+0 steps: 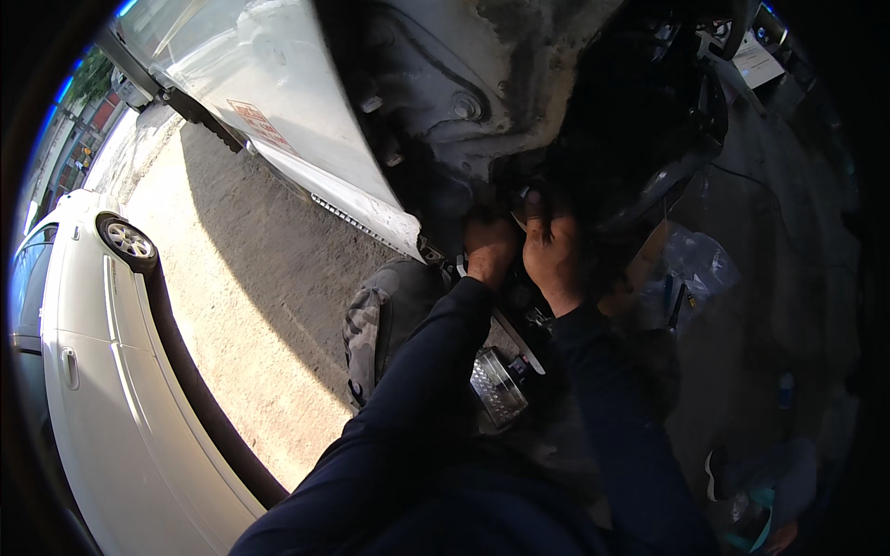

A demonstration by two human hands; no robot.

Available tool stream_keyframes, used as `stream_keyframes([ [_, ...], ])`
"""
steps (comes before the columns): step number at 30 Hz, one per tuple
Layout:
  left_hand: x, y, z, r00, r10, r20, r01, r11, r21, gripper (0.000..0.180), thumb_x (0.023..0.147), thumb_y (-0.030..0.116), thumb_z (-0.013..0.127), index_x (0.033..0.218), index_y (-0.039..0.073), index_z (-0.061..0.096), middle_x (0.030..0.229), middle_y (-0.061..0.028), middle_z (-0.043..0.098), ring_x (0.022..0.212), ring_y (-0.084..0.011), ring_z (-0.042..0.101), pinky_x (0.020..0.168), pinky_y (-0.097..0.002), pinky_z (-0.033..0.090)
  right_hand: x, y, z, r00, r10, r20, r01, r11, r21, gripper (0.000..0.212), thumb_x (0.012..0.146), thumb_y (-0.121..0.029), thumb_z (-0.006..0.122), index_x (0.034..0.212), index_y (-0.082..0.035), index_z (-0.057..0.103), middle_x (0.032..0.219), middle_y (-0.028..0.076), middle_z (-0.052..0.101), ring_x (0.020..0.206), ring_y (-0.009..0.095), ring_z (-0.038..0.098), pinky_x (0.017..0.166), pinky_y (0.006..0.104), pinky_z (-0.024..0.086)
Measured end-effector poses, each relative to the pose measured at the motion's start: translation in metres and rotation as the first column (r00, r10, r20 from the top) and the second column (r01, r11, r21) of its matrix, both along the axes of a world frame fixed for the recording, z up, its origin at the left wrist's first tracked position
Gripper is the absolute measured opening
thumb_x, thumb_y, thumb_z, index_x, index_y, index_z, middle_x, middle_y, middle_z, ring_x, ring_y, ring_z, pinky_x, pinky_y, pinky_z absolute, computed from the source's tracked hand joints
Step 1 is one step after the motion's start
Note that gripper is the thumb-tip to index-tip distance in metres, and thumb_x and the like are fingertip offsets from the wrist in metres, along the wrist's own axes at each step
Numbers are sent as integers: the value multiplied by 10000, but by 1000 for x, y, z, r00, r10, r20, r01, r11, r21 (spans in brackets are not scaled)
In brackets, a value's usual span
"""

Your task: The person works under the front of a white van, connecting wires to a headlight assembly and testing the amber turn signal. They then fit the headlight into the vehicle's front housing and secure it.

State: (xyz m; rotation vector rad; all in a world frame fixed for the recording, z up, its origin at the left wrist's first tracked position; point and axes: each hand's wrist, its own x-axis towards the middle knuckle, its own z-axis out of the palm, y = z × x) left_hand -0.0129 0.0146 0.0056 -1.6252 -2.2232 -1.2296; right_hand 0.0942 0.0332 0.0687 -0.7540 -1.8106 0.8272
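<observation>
Both hands are close together below a raised car's dirty grey inner bodywork (519, 102), beside the lower corner of its white panel (287, 83). My left hand (489, 248) is closed, its fingertips lost in shadow against dark parts. Just to its right, my right hand (553, 255) is closed with the thumb pointing up and pressed near the fingers. A thin pale edge shows by that thumb; what either hand holds is too dark to make out. Below the wrists, between my forearms, lies a clear ribbed lamp (498, 385).
My camouflage-clad knee (366, 324) is left of my arms. A clear plastic bag (700, 264) with small items lies at right, beside brown cardboard (646, 255). At lower right appear another person's shoe (712, 474) and hand (783, 537). A parked white car (120, 371) stands left.
</observation>
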Motion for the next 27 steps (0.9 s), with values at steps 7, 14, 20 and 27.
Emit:
stream_keyframes([
  [7,1,2,-7,980,28,-199,-32,999,-20,143,790,147,638,819,19,695,789,-204,685,757,-371,684,706,-456,544,-2,-1,-15,984,-181,5,180,982,51,235,1023,-147,506,1180,-1,602,1126,194,649,1054,336,648,902,372,510],
  [14,6,8,-9,853,-88,515,-32,975,220,342,900,234,578,887,-97,664,857,-283,686,800,-433,667,710,-478,485,-12,21,-39,989,-145,18,143,987,76,278,1035,-147,485,1252,-2,583,1169,189,656,1124,321,628,946,382,479],
  [20,3,-3,-6,983,-19,-183,38,994,104,285,851,163,597,1045,-35,664,868,-231,673,802,-380,653,719,-460,497,-1,45,-48,938,-110,328,103,994,39,334,1031,-294,485,1281,-96,584,1182,220,641,1120,388,615,939,437,484],
  [27,-4,2,-17,977,10,-215,1,999,51,322,807,115,613,1109,12,650,934,-196,678,864,-362,646,781,-445,513,2,45,-50,990,17,137,-12,999,-33,341,1030,-328,484,1283,-130,597,1192,183,650,1113,383,624,931,442,496],
])
